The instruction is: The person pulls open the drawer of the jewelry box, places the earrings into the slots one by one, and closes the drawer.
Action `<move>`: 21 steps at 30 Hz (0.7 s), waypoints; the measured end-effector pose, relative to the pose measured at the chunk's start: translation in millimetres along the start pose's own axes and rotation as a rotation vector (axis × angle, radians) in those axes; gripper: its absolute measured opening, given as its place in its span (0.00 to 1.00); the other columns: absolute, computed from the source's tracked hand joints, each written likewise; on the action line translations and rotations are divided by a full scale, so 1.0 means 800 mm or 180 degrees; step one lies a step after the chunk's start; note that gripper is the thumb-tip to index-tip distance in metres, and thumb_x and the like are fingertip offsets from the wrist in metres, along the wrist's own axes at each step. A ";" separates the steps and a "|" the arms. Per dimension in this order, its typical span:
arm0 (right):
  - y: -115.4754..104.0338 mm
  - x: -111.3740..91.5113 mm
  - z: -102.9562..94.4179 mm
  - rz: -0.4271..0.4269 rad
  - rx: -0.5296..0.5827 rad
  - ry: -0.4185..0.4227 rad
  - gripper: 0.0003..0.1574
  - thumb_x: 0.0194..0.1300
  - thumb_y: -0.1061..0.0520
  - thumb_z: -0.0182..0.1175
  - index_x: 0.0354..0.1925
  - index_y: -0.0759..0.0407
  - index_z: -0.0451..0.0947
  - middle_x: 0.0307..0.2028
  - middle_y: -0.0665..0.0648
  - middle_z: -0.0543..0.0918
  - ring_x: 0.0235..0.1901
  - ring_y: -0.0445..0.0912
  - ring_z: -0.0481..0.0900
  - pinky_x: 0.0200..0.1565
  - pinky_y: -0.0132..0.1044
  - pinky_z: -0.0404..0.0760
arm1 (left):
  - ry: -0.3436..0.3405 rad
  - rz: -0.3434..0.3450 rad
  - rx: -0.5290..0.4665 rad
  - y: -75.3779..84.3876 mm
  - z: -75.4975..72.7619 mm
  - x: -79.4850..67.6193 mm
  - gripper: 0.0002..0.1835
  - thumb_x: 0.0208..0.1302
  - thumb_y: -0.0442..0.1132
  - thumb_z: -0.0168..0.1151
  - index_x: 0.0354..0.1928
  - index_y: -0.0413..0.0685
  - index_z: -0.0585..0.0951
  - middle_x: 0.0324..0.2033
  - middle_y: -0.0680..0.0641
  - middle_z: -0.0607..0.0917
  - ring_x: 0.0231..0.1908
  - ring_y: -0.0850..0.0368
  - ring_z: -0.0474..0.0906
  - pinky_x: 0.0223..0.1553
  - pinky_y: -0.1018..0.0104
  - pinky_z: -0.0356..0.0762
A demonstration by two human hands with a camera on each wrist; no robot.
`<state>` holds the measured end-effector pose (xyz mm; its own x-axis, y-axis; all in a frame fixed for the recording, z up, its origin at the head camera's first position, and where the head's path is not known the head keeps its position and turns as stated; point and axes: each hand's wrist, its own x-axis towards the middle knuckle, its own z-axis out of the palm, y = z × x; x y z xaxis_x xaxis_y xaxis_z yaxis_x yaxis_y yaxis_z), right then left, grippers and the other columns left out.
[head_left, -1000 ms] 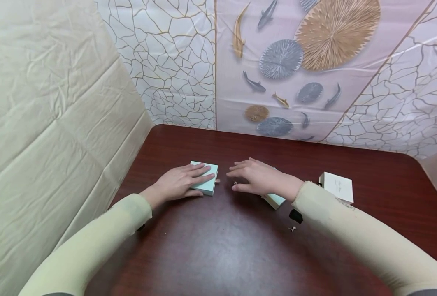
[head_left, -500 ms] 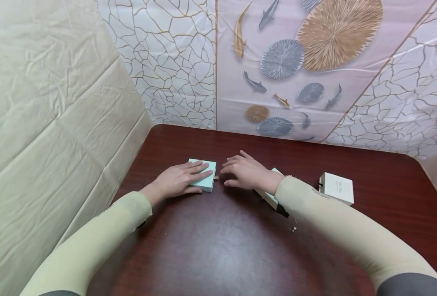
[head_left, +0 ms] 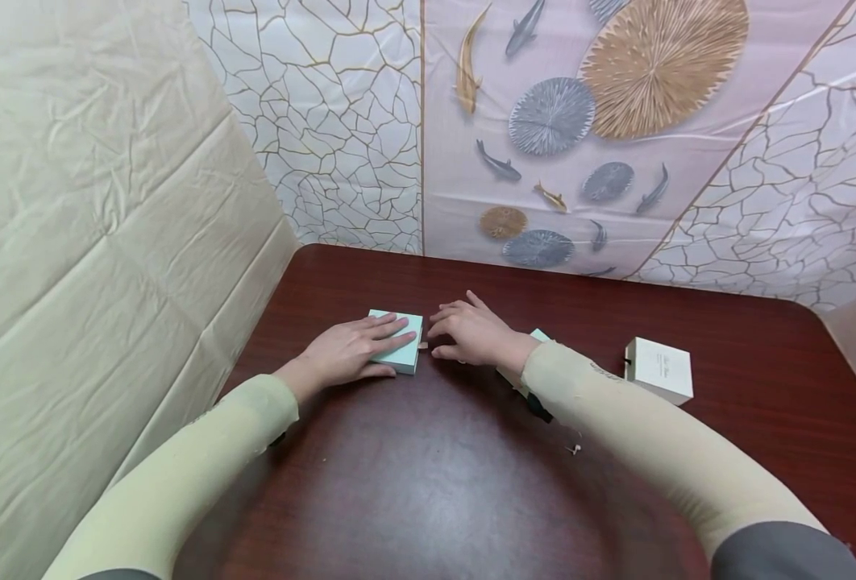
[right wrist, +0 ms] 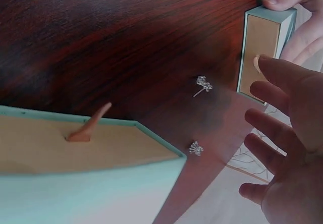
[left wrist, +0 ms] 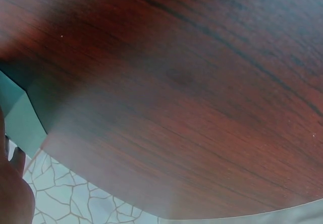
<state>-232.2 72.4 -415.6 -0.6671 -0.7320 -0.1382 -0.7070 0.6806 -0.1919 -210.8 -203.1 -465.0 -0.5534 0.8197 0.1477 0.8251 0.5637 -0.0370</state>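
Observation:
My left hand (head_left: 344, 350) rests flat on a mint-green drawer box (head_left: 406, 358), its straight fingers over the lid and the thumb along the near side. A small tan ribbon tab (right wrist: 257, 64) sticks out of the box's drawer front. Close to this tab is my right hand (head_left: 469, 332), fingers loosely bent; in the right wrist view its thumb overlaps the tab. Two silver stud earrings, one (right wrist: 203, 84) with its post showing and another (right wrist: 196, 148), lie on the table near that hand. The left wrist view catches only an edge of the box (left wrist: 28, 125).
A second mint-green box (right wrist: 91, 158) with a tan tab lies under my right forearm, mostly hidden in the head view. Farther right stands a white box (head_left: 660, 370) with small print. Tiny stud pieces (head_left: 574, 449) lie nearer on the dark wooden table (head_left: 399, 499).
My right hand has moved left and slightly away from me, closer to the ribbon tab. The left hand and its box shifted slightly left and back.

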 end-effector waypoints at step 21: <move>0.002 0.004 0.037 0.0161 0.0438 0.0542 0.15 0.73 0.51 0.71 0.54 0.53 0.92 0.66 0.59 0.83 0.76 0.59 0.69 0.78 0.72 0.50 | -0.0068 -0.0069 -0.0007 0.001 0.001 0.001 0.37 0.75 0.58 0.66 0.80 0.55 0.72 0.77 0.45 0.72 0.77 0.47 0.68 0.74 0.53 0.71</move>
<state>-228.4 69.8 -445.4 -0.7392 -0.6734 0.0128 -0.6407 0.6972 -0.3214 -210.4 -201.6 -465.5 -0.5733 0.8094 0.1272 0.8132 0.5811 -0.0319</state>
